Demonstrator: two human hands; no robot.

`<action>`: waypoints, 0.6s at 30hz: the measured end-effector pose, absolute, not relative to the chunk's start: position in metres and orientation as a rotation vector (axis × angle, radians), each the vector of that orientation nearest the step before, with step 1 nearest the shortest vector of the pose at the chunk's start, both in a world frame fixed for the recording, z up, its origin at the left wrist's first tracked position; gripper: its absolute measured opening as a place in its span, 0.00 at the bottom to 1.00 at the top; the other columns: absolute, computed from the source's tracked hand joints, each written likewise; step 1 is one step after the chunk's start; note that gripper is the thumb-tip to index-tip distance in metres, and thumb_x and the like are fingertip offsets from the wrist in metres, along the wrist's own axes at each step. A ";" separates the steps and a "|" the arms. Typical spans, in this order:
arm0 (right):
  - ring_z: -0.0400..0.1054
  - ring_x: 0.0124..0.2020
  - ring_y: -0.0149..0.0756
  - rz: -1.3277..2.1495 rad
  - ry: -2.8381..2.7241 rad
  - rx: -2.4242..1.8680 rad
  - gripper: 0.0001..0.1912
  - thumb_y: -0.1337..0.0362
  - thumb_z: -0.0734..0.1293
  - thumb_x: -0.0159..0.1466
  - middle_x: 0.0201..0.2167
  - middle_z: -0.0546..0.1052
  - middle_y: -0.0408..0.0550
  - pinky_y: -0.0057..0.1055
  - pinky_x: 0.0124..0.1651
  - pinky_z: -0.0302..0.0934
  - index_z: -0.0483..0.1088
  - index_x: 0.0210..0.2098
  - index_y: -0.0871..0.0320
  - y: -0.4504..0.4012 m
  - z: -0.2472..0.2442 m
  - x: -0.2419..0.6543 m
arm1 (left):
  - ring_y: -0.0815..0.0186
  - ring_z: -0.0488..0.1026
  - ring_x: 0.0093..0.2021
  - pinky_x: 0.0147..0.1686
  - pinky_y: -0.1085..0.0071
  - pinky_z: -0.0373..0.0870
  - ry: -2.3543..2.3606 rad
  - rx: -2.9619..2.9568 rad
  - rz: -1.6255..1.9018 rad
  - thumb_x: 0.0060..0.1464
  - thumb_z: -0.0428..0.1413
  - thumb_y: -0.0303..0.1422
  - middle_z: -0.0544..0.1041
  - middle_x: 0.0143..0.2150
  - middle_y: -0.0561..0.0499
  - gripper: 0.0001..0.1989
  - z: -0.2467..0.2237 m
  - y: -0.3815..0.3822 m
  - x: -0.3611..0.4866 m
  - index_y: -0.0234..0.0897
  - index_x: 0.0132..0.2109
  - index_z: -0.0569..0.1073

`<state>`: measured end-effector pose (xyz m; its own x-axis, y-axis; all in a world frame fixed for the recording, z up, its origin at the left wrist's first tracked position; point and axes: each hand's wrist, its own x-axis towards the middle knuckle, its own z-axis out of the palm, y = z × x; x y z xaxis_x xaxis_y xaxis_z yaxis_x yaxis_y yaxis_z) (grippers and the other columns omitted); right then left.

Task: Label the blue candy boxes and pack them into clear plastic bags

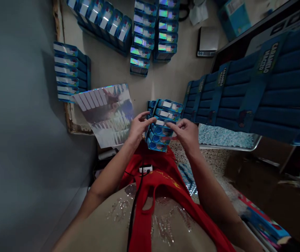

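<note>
A banded row of small blue boxes (160,140) stands at the near edge of the table, in front of my body. White labels lie across the tops of the farther boxes; the nearer ones show blue circles instead. My left hand (138,128) grips the row from the left, its thumb on the white label (160,122) of a middle box. From the other side, my right hand (186,132) has a fingertip at that label's right end, with its other fingers curled in. A shiny label sheet (110,117) lies left of my left hand.
More blue boxes stand in rows at the back (141,29) and left (68,70). Long stacked blue packs (228,91) fill the right side, above a metal tray (255,144) of small pale-blue pieces. A small scale (208,40) sits at the back right.
</note>
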<state>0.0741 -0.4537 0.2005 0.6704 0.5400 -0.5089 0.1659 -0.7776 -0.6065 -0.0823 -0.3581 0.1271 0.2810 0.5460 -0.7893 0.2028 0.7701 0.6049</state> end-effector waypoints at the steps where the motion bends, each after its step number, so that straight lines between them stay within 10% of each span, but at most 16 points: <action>1: 0.58 0.17 0.30 0.959 -0.485 -2.317 0.27 0.43 0.77 0.53 0.15 0.64 0.36 0.28 0.22 0.49 0.62 0.20 0.53 -0.454 0.205 0.074 | 0.69 0.71 0.31 0.34 0.73 0.69 1.360 0.792 0.332 0.44 0.71 0.41 0.73 0.30 0.56 0.25 0.128 -0.361 -0.084 0.39 0.50 0.78; 6: 0.54 0.18 0.28 0.861 -0.402 -2.147 0.28 0.42 0.76 0.55 0.17 0.62 0.35 0.29 0.22 0.50 0.60 0.21 0.52 -0.447 0.226 0.063 | 0.68 0.73 0.36 0.38 0.71 0.70 1.404 1.111 0.595 0.57 0.62 0.44 0.78 0.37 0.50 0.15 0.167 -0.383 -0.106 0.39 0.45 0.80; 10: 0.54 0.20 0.28 0.852 -0.422 -2.089 0.28 0.40 0.74 0.57 0.18 0.62 0.36 0.29 0.24 0.53 0.58 0.22 0.51 -0.434 0.233 0.050 | 0.71 0.70 0.25 0.25 0.72 0.67 1.064 0.841 0.340 0.42 0.71 0.47 0.80 0.38 0.50 0.32 0.197 -0.402 -0.114 0.40 0.53 0.78; 18: 0.65 0.26 0.31 1.003 -0.368 -1.952 0.23 0.47 0.79 0.50 0.25 0.71 0.38 0.30 0.30 0.63 0.66 0.30 0.52 -0.454 0.234 0.042 | 0.71 0.66 0.21 0.24 0.72 0.64 1.089 0.851 0.411 0.49 0.68 0.49 0.71 0.21 0.56 0.18 0.195 -0.396 -0.118 0.40 0.30 0.75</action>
